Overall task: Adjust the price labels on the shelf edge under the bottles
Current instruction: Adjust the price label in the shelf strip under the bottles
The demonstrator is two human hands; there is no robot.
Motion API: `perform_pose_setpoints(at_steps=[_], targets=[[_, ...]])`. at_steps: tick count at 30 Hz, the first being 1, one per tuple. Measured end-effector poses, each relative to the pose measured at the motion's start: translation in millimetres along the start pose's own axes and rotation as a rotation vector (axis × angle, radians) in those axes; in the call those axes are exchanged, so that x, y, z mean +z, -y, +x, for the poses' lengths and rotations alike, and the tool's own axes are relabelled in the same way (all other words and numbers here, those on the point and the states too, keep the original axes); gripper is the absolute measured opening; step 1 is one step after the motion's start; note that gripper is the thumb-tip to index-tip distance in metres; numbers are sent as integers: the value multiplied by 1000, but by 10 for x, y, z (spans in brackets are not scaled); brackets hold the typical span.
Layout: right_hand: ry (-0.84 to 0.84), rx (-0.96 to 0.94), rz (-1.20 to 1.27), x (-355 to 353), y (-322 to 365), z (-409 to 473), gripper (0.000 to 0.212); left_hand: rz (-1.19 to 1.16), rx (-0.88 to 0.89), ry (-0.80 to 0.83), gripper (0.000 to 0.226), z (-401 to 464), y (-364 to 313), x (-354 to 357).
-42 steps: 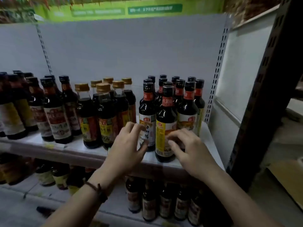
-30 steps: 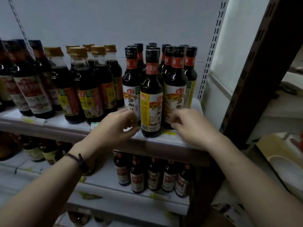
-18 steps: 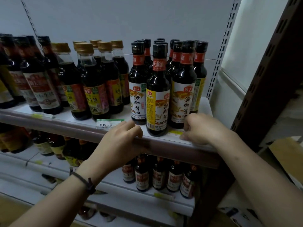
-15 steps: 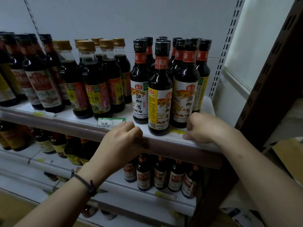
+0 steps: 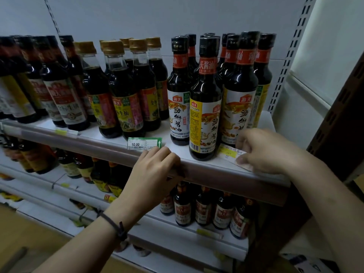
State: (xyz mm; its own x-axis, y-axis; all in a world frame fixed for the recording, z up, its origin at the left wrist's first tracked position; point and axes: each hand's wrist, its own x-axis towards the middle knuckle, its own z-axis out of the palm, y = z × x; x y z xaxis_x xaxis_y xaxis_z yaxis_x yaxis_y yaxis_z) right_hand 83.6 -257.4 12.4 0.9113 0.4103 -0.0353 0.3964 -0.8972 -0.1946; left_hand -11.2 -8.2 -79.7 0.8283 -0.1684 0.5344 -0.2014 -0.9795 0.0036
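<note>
Head view of a retail shelf (image 5: 262, 123) stocked with dark sauce bottles. A green-edged price label (image 5: 144, 143) reading 10.00 lies flat on the shelf just behind the brown front edge strip (image 5: 88, 149), in front of the gold-capped bottles (image 5: 126, 89) and left of the black-capped bottles (image 5: 206, 99). The left hand (image 5: 155, 172) rests on the edge strip with its fingers (image 5: 157, 152) curled over the top, their tips just beside the lower right corner of this label; whether they touch it cannot be told, and they hold nothing visible. A dark cord bracelet (image 5: 116, 226) circles the left wrist. A second, yellow-and-white price label (image 5: 229, 152) lies on the shelf at the base of the front black-capped bottle. The right hand (image 5: 269, 152) lies over the right end of this label, fingers loosely bent with the thumb tip pressed on or near its lower edge; a firm pinch cannot be confirmed. A further small yellow label (image 5: 65, 132) sits at the shelf front farther left. More bottles (image 5: 204, 207) stand on the lower shelf (image 5: 157, 223) beneath.
</note>
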Motion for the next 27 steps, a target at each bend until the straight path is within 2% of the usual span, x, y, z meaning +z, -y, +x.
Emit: perform_pose_setpoints(at_steps=[4, 12, 17, 27], targets=[[-152, -111, 119, 9, -38, -91, 17, 4, -8, 2, 31, 2, -24, 7], [-310, -263, 341, 85, 121, -305, 17, -25, -15, -31, 27, -56, -47, 82], [-415, -249, 389, 289, 313, -303, 10, -45, -16, -96, 20, -138, -51, 124], [-502, -280, 421, 542, 429, -275, 10, -65, -24, -132, 18, -169, -86, 118]])
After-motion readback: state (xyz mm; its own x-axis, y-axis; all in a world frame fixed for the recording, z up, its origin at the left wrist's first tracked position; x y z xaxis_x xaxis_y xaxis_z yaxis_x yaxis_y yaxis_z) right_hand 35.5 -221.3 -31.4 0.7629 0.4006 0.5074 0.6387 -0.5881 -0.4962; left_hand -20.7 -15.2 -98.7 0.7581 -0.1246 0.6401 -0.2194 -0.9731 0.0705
